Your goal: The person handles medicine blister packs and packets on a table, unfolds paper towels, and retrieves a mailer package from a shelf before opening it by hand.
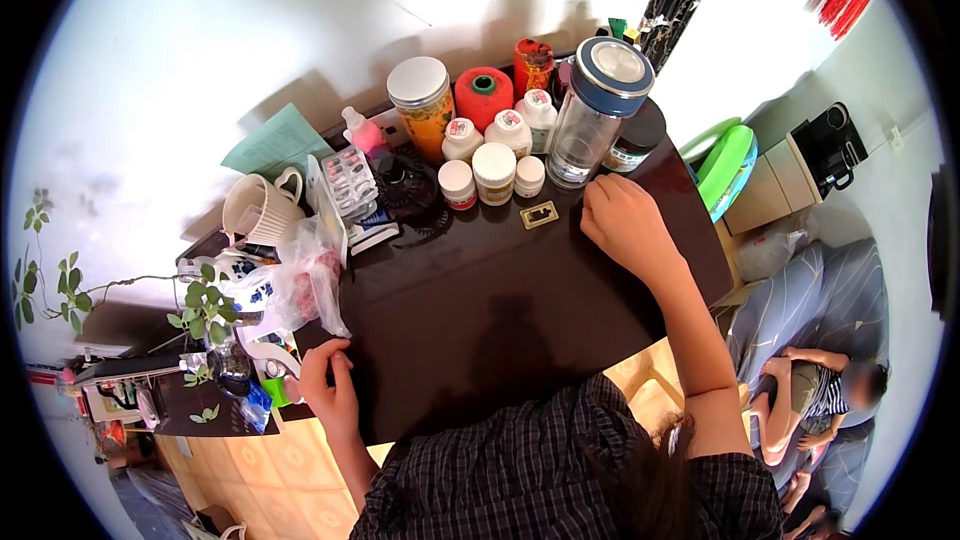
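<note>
My left hand [330, 385] rests at the left edge of the dark brown desk [450, 310], fingers bent, thumb apart from them, just below the clear plastic bag [312, 280]. Nothing shows in it. On the right, my right hand [622, 225] lies curled on the desktop; its fingertips are turned under and hidden. Right behind it stands a clear bottle with a blue lid [590, 125]. To its left, a small gold-rimmed plate [539, 215] lies flat. Several white-capped bottles [494, 175] form a group behind the plate.
Along the back are an orange-filled jar [425, 115], a red thread cone [484, 90] and a dark-lidded jar [636, 140]. Blister packs [350, 182], a white cup [262, 210] and a trailing plant [205, 310] crowd the left. A person [810, 390] sits on a bed at right.
</note>
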`<state>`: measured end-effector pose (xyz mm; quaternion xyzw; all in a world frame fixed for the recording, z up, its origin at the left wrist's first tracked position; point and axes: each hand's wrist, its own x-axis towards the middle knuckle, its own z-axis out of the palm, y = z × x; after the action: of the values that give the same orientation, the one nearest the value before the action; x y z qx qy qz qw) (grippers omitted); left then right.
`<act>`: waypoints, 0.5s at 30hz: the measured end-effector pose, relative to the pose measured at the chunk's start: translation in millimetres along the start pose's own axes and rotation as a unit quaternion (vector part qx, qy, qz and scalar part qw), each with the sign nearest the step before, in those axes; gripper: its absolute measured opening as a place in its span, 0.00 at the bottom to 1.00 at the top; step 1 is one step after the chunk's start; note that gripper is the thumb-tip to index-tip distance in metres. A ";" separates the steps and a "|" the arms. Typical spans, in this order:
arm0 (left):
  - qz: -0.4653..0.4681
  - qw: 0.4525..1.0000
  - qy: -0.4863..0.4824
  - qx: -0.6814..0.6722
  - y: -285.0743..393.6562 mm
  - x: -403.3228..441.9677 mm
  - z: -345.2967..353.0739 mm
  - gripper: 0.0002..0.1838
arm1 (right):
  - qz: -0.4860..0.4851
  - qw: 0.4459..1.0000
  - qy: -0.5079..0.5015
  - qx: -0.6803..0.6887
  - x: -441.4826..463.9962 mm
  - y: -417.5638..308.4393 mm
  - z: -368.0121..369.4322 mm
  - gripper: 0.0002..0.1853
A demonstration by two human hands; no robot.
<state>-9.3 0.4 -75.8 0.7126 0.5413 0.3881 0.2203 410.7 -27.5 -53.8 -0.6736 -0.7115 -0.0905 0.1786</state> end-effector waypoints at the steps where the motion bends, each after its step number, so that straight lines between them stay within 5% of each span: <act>1: 0.000 1.000 0.000 0.000 0.5 0.0 0.1 0.07 | 0.004 1.000 0.000 0.008 -0.3 0.7 0.6 0.06; 15: 0.012 1.000 -0.001 0.004 -3.0 -0.4 1.5 0.07 | 0.030 0.996 0.008 0.084 -1.2 11.6 2.0 0.07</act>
<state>-9.9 1.2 -79.1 0.7206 0.5340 0.3874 0.2133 422.0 -27.0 -57.4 -0.6766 -0.6943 -0.0307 0.2432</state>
